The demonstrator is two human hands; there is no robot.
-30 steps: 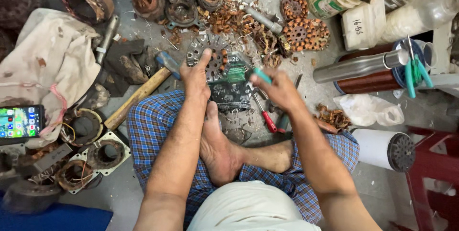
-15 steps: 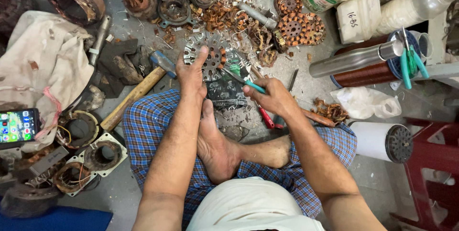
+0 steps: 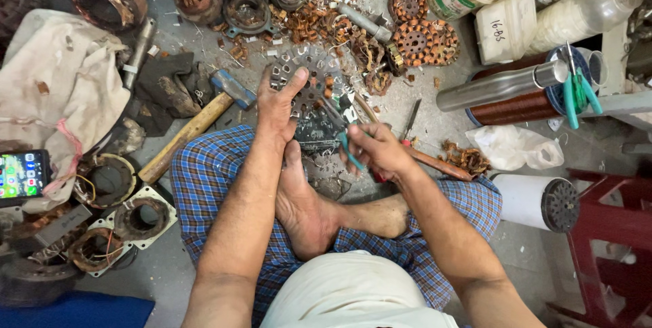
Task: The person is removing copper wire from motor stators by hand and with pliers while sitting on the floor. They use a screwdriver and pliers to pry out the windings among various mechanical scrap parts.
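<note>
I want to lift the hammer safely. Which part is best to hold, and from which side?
Probably grip the wooden handle of the hammer near its lower-left end, coming from the person's left. That end lies bare on the floor; the blue head end lies close to the left hand.
</note>
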